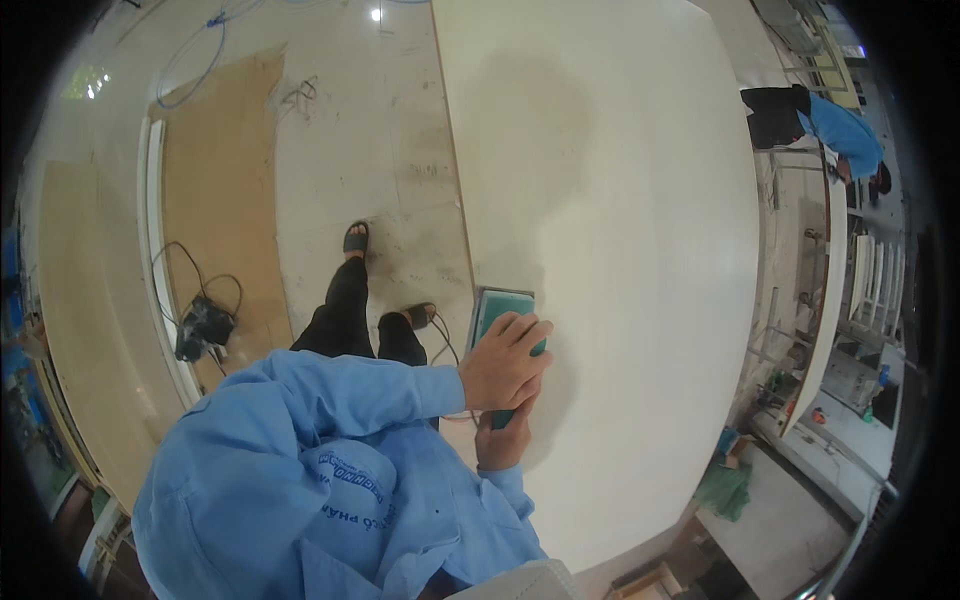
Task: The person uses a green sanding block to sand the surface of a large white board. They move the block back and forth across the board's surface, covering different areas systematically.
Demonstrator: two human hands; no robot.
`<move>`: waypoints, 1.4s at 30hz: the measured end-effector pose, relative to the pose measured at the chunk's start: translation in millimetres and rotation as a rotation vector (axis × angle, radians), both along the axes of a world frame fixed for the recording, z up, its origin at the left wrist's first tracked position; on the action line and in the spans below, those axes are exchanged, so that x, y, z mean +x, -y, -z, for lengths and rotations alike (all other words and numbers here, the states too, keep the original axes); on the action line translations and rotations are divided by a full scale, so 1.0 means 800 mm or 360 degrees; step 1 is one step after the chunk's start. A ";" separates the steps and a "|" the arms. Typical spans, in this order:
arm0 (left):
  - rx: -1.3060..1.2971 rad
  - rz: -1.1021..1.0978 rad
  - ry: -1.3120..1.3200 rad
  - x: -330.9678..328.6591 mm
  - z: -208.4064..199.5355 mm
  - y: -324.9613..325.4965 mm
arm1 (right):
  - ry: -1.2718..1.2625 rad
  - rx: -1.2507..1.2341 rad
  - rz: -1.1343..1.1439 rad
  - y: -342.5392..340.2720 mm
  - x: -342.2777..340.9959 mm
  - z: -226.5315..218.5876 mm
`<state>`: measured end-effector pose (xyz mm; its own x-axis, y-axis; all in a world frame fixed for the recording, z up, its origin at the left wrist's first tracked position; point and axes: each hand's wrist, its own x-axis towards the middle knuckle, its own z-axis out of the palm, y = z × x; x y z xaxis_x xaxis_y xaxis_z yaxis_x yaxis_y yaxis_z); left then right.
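A teal sander (506, 303) with a flat rectangular base rests on the left edge of a large white panel (640, 250). My left hand (505, 362) lies over the top of its body with the fingers curled around it. Just below, my right hand (508, 435) is wrapped around the rear part of the sander, partly hidden under the left hand. A dark cord (442, 335) hangs beside the panel edge, close to the tool. The sander's underside is hidden.
To the left, a brown board (225, 190) lies on the floor, with a black corded device (205, 328) on it. A blue hose (190, 95) loops at the upper left. Another person (845, 130) in blue bends over at the far right, near racks. Green cloth (727, 488) lies at lower right.
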<state>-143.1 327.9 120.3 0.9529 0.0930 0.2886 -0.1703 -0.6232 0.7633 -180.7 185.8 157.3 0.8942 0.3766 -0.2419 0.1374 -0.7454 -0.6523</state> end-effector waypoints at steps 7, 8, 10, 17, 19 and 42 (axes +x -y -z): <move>0.0124 -0.0292 0.0163 0.155 0.022 -0.188 | 0.0153 0.0007 -0.0214 -0.172 0.166 0.035; 0.0249 -0.0324 0.0180 0.190 0.023 -0.224 | 0.0201 -0.0088 -0.0224 -0.208 0.204 0.040; 0.0463 -0.0381 0.0106 0.267 0.025 -0.287 | 0.0382 -0.0011 -0.0264 -0.273 0.274 0.044; 0.0445 -0.0353 0.0227 0.307 0.025 -0.333 | 0.0310 -0.0196 -0.0050 -0.338 0.297 0.031; 0.0260 -0.0330 0.0186 0.232 0.021 -0.295 | 0.0213 -0.0050 -0.0070 -0.305 0.230 0.020; 0.0474 0.0468 0.0214 0.375 0.028 -0.339 | 0.0367 0.0167 0.0623 -0.376 0.268 0.071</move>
<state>157.3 598.7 98.1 0.8784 -0.2829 0.3852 -0.4593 -0.7227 0.5165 33.9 486.8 100.4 0.9999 0.0118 0.0015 0.0094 -0.7019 -0.7122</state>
